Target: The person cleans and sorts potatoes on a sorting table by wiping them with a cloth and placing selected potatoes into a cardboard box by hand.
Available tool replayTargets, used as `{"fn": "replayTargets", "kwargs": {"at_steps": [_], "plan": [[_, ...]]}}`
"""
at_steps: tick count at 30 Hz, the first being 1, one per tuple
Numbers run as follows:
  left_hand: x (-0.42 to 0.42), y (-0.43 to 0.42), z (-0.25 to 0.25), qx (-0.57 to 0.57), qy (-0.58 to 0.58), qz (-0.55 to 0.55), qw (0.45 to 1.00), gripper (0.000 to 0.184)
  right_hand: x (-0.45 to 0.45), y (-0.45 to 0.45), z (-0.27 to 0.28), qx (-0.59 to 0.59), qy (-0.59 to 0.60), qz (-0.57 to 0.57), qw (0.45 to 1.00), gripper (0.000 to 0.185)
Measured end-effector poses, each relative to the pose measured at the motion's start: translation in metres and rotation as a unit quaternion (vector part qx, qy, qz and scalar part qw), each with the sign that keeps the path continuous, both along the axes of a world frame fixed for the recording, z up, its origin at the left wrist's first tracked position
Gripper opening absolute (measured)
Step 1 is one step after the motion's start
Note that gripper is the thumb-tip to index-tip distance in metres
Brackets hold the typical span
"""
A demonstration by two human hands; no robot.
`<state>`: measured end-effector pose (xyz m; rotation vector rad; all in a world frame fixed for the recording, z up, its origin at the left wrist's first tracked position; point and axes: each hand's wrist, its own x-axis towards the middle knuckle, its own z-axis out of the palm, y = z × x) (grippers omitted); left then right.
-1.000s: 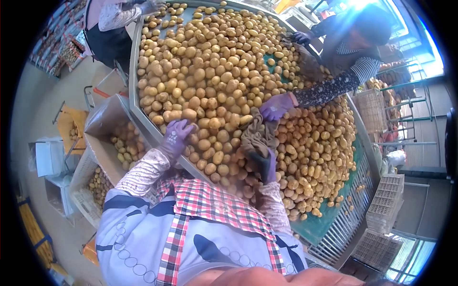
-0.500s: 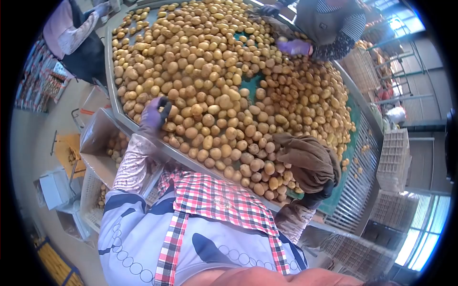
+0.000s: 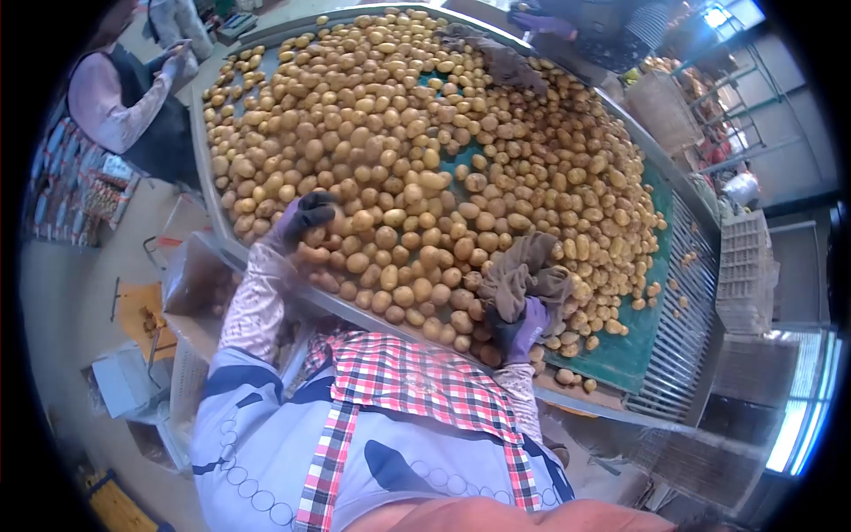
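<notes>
Many potatoes (image 3: 355,151) cover a large metal-edged sorting table (image 3: 656,328). My left hand (image 3: 303,220), in a purple and dark glove, is curled over potatoes near the table's front left edge; whether it grips one is hard to see. My right hand (image 3: 523,332), gloved the same way, is closed on a brown cloth (image 3: 527,277) that lies bunched over the potatoes near the front edge.
Across the table a co-worker's gloved hand (image 3: 545,25) is near a second dark cloth (image 3: 501,62). Another person (image 3: 124,106) stands at the left. A cardboard box (image 3: 195,284) is left of the table; stacked crates (image 3: 746,270) stand right, by the slatted metal grate (image 3: 678,301).
My right hand has moved left and inward with the brown cloth. My left hand has shifted slightly right over the potatoes. The co-worker's hand has moved back, and the far cloth lies on the potatoes.
</notes>
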<state>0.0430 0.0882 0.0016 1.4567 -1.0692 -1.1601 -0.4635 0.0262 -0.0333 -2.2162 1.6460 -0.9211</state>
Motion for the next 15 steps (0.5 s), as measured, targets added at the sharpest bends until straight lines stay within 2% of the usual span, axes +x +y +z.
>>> {"fn": "replayTargets", "kwargs": {"at_steps": [1,3,4,5,7,9,10,11,12,13,14,15], "plan": [[-0.032,0.020,0.069,-0.025,0.221,-0.012,0.975,0.043,-0.003,-0.001,-0.005,-0.004,0.000,0.005,1.000,0.045],[-0.054,0.036,0.091,-0.075,0.481,0.010,0.874,0.046,0.009,0.002,0.010,-0.014,0.031,0.016,0.999,0.047],[-0.051,0.033,0.053,-0.097,0.529,0.036,0.842,0.050,0.011,0.002,0.011,-0.026,0.037,0.012,0.999,0.047],[-0.060,0.040,0.060,-0.125,0.471,0.057,0.872,0.050,0.011,0.000,0.014,-0.040,0.045,0.006,0.998,0.047],[-0.081,0.048,0.066,-0.158,0.509,0.086,0.842,0.046,0.012,0.002,0.020,-0.051,0.046,0.004,0.998,0.047],[-0.087,0.052,0.056,-0.197,0.520,0.033,0.830,0.046,0.013,-0.001,0.015,-0.047,0.039,0.001,0.998,0.046],[-0.093,0.057,0.057,-0.212,0.422,0.029,0.881,0.048,0.008,-0.003,0.007,-0.034,0.036,0.001,0.999,0.045],[-0.100,0.062,0.059,-0.219,0.200,0.042,0.954,0.049,0.004,-0.006,-0.001,-0.024,0.032,0.005,0.999,0.045],[-0.104,0.068,0.059,-0.208,-0.038,0.065,0.975,0.051,0.001,-0.010,-0.008,-0.014,0.027,0.008,0.999,0.044],[-0.110,0.073,0.055,-0.196,-0.143,0.083,0.966,0.052,-0.002,-0.013,-0.014,-0.008,0.021,0.013,1.000,0.043],[-0.111,0.079,0.047,-0.177,-0.184,0.081,0.963,0.053,-0.001,-0.012,-0.012,-0.009,0.022,0.015,1.000,0.043],[-0.109,0.084,0.033,-0.151,-0.158,0.072,0.973,0.053,-0.001,-0.011,-0.010,-0.010,0.024,0.017,1.000,0.042]]}}
